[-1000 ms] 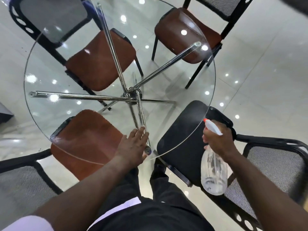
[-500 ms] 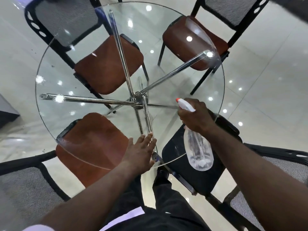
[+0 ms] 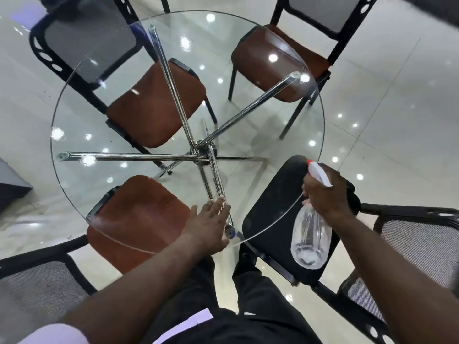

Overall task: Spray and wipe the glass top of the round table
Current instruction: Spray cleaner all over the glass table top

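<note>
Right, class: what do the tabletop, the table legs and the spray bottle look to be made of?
Tabletop: clear glass, glossy; chairs show through, ceiling lights reflect.
Table legs: likely chromed metal tube, mirror-bright.
Spray bottle: probably clear plastic with a white head and red tip, held in the right hand.

Clear glossy glass top (image 3: 248,45), shiny chrome legs (image 3: 171,83), transparent plastic bottle (image 3: 310,239)

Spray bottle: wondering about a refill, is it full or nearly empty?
Nearly empty: the clear spray bottle in the right hand looks see-through almost throughout.

Clear spray bottle (image 3: 310,240) hangs tilted beside the round glass top (image 3: 248,45).
</note>
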Available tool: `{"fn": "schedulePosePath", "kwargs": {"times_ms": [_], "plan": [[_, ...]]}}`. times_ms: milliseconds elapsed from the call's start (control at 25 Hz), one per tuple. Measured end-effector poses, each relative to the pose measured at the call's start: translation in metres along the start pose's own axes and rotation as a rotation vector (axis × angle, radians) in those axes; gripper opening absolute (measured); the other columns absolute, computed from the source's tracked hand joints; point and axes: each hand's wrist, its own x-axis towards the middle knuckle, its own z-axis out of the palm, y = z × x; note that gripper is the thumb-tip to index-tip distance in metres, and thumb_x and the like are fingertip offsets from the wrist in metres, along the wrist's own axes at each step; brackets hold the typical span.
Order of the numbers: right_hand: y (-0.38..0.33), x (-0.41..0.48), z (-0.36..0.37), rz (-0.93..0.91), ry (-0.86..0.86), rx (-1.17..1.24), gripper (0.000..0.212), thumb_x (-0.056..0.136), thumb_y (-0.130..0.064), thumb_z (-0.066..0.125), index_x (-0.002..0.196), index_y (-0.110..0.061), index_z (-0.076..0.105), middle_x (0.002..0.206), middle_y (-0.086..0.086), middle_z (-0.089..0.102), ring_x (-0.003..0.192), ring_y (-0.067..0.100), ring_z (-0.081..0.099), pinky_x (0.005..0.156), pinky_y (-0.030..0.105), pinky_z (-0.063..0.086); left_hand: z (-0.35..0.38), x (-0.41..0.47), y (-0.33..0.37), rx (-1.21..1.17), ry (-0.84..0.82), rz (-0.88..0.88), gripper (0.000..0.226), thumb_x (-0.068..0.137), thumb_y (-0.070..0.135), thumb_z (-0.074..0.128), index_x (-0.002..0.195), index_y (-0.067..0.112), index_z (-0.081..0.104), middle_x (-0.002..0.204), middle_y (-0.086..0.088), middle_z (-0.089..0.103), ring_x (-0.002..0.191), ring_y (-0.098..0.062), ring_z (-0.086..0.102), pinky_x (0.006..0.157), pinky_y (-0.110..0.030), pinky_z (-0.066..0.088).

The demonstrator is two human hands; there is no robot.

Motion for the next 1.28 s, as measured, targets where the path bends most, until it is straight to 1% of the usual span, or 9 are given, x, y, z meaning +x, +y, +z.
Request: {"fn": "schedulePosePath", "kwargs": {"times_ms": [120, 240, 440, 560, 760, 920, 1080, 1200, 1280], "plan": [[0.027, -0.019, -0.012, -0.038, -0.009, -0.021, 0.01, 0.089, -0.016, 0.067, 0.088, -0.007, 0.063, 0.086, 0.028, 0.066, 0.063, 0.035, 0.062, 0.047, 0.042, 0.06, 0.007, -0.008, 0.004, -0.059, 0.062, 0.005, 0.09, 0.096, 0.056, 0.056, 0.167, 0.023, 0.012, 0.176, -0.007, 0.005, 0.16, -0.027, 0.02, 0.128, -0.046, 0.023], [0.049, -0.046, -0.01, -0.147, -0.033, -0.095, 0.014, 0.093, -0.008, 0.07, 0.086, -0.017, 0.061, 0.076, 0.008, 0.065, 0.063, 0.027, 0.063, 0.052, 0.044, 0.059, 0.014, -0.022, 0.011, -0.059, 0.038, -0.002, 0.087, 0.092, 0.062, 0.051, 0.163, 0.019, 0.025, 0.175, -0.006, 0.016, 0.158, -0.026, 0.026, 0.126, -0.045, 0.03], [0.071, -0.092, 0.0, -0.17, -0.041, -0.172, 0.016, 0.087, -0.012, 0.066, 0.077, -0.017, 0.055, 0.062, 0.001, 0.058, 0.054, 0.029, 0.059, 0.052, 0.048, 0.055, 0.003, -0.063, 0.019, -0.152, 0.064, -0.004, 0.075, 0.091, 0.059, 0.052, 0.156, 0.024, 0.039, 0.164, 0.0, 0.038, 0.143, -0.026, 0.048, 0.115, -0.043, 0.043], [0.068, -0.138, -0.008, -0.225, -0.029, -0.181, 0.018, 0.087, -0.008, 0.071, 0.083, -0.02, 0.059, 0.068, -0.006, 0.062, 0.059, 0.017, 0.063, 0.056, 0.039, 0.057, 0.001, -0.084, 0.016, -0.181, 0.146, 0.062, 0.063, 0.094, 0.055, 0.055, 0.148, 0.023, 0.052, 0.151, 0.002, 0.051, 0.132, -0.025, 0.057, 0.104, -0.041, 0.049], [0.081, -0.244, -0.033, -0.213, 0.102, -0.148, 0.014, 0.081, -0.013, 0.07, 0.093, -0.018, 0.065, 0.084, -0.008, 0.071, 0.08, 0.012, 0.069, 0.063, 0.013, 0.052, 0.016, -0.098, 0.021, -0.243, 0.226, 0.224, 0.045, 0.096, 0.044, 0.066, 0.136, 0.025, 0.06, 0.142, 0.004, 0.057, 0.125, -0.023, 0.061, 0.1, -0.038, 0.049], [0.103, -0.329, -0.058, -0.183, 0.224, -0.15, 0.019, 0.077, -0.014, 0.069, 0.093, -0.023, 0.067, 0.087, -0.013, 0.073, 0.078, 0.012, 0.071, 0.069, 0.025, 0.056, 0.018, -0.118, 0.05, -0.271, 0.254, 0.34, 0.039, 0.095, 0.047, 0.065, 0.13, 0.029, 0.064, 0.136, 0.006, 0.06, 0.121, -0.021, 0.064, 0.097, -0.039, 0.053], [0.119, -0.372, -0.1, -0.125, 0.37, -0.086, 0.023, 0.079, -0.012, 0.072, 0.092, -0.03, 0.067, 0.089, -0.022, 0.072, 0.08, 0.008, 0.072, 0.074, 0.023, 0.056, -0.006, -0.124, 0.114, -0.218, 0.292, 0.508, 0.04, 0.095, 0.048, 0.065, 0.131, 0.03, 0.064, 0.135, 0.008, 0.062, 0.117, -0.019, 0.066, 0.1, -0.043, 0.054], [0.149, -0.41, -0.166, -0.134, 0.554, 0.047, 0.023, 0.086, -0.002, 0.074, 0.101, -0.02, 0.072, 0.098, -0.008, 0.075, 0.084, 0.02, 0.076, 0.08, 0.053, 0.065, -0.028, -0.138, 0.203, -0.133, 0.305, 0.668, 0.041, 0.095, 0.05, 0.065, 0.132, 0.031, 0.062, 0.133, 0.011, 0.062, 0.116, -0.016, 0.066, 0.099, -0.043, 0.055], [0.152, -0.418, -0.197, -0.193, 0.59, 0.071, 0.023, 0.087, -0.001, 0.075, 0.102, -0.019, 0.072, 0.101, -0.001, 0.075, 0.083, 0.026, 0.076, 0.075, 0.061, 0.064, -0.04, -0.143, 0.237, -0.125, 0.318, 0.729, 0.042, 0.095, 0.051, 0.065, 0.133, 0.034, 0.061, 0.133, 0.013, 0.062, 0.117, -0.012, 0.065, 0.098, -0.041, 0.056]]}}
